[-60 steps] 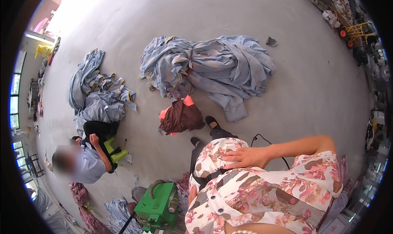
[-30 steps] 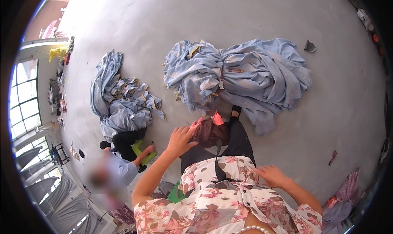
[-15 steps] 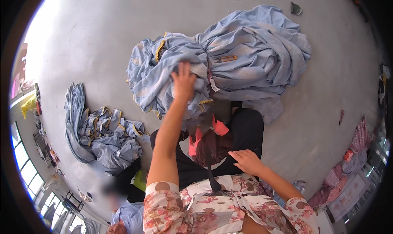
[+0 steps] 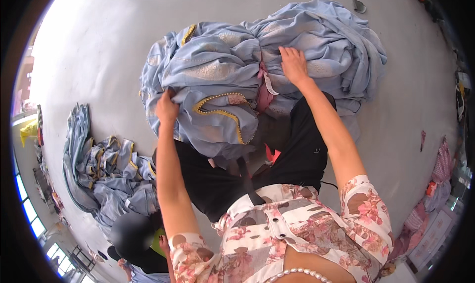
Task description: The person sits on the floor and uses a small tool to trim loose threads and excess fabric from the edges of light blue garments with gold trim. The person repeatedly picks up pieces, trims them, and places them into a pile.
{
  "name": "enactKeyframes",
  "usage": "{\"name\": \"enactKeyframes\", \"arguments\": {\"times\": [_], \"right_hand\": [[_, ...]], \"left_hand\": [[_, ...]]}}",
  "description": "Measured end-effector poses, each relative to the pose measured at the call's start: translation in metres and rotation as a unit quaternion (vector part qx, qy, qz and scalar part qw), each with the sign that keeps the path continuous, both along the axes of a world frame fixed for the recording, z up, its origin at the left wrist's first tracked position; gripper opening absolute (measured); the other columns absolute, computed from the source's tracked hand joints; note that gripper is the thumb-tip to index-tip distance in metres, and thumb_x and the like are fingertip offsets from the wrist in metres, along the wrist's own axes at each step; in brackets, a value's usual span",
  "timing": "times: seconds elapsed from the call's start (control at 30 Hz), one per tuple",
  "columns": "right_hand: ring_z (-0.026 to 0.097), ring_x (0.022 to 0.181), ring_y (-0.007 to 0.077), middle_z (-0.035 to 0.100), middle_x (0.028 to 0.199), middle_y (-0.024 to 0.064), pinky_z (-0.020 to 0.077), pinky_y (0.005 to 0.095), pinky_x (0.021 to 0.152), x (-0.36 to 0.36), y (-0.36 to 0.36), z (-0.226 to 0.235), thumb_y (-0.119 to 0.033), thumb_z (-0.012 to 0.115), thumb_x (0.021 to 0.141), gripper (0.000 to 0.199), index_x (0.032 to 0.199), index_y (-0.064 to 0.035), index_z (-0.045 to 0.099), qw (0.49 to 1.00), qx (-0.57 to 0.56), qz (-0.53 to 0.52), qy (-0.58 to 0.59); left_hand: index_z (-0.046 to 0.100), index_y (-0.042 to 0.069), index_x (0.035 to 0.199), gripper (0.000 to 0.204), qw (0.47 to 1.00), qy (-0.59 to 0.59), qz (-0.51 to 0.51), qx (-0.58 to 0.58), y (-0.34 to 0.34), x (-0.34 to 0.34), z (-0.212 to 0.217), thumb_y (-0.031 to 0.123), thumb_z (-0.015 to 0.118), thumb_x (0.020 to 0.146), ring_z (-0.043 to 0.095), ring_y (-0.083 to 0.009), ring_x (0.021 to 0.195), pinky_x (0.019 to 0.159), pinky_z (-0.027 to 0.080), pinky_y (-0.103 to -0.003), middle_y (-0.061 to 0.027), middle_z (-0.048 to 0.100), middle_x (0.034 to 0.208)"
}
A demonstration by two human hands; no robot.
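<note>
Across the grey floor [image 4: 111, 70], a blue heap [image 4: 111, 191] lies toward eight o'clock; the left hand [image 4: 167, 107], at ten, is clamped on the tied blue bundle [image 4: 213, 67] — centred near twelve — while the right hand [image 4: 296, 69], at one, rests there, fingers parted.

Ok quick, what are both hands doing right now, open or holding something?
Left hand: closed on a fold of the blue cloth bundle.
Right hand: over the same bundle; whether it grips anything cannot be told.
</note>
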State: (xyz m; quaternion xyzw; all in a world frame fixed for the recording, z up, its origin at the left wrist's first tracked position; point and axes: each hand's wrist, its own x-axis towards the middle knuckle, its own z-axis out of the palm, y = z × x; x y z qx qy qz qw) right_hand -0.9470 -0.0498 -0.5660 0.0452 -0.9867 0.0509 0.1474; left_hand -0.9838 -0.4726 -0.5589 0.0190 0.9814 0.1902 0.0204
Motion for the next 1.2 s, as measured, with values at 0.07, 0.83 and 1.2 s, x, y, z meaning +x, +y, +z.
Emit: {"name": "enactKeyframes", "arguments": {"times": [0.07,0.83,1.2], "right_hand": [[0.051,0.096,0.0254,0.055,0.096,0.0072,0.0421,0.0414,0.076,0.013,-0.022,-0.009,-0.015,0.056,0.076,0.023,0.098,-0.008,0.057,0.989,0.113,-0.055,-0.078],[0.052,0.046,0.0176,0.055,0.057,0.0089,0.0401,0.0331,0.048,0.244,-0.114,0.019,-0.019,0.052,0.091,0.017,0.091,-0.0028,0.057,0.73,-0.669,-0.138,-0.024],[0.061,0.064,0.0346,0.06,0.068,0.0198,0.0461,0.0404,0.058,0.235,-0.133,0.0,-0.012,0.053,0.084,0.018,0.098,-0.002,0.059,0.742,-0.663,-0.089,0.04]], "left_hand": [[0.058,0.007,0.102,0.032,0.998,-0.001,0.045,-0.032,-0.016,0.045,-0.018,0.002,0.051,0.071,0.058,-0.0358,0.096,0.079,0.047,-0.042,-0.0142,0.062,0.1],[0.039,-0.001,0.133,0.083,0.961,-0.074,0.264,0.042,0.075,0.104,-0.02,0.026,0.071,0.061,0.055,-0.0382,0.106,0.093,0.044,-0.042,-0.0276,0.052,0.122],[0.063,-0.004,0.1,0.045,0.979,0.196,0.008,0.053,-0.021,0.048,0.09,0.001,0.047,0.058,0.064,-0.0336,0.078,0.076,0.049,-0.043,-0.0197,0.066,0.091]]}}
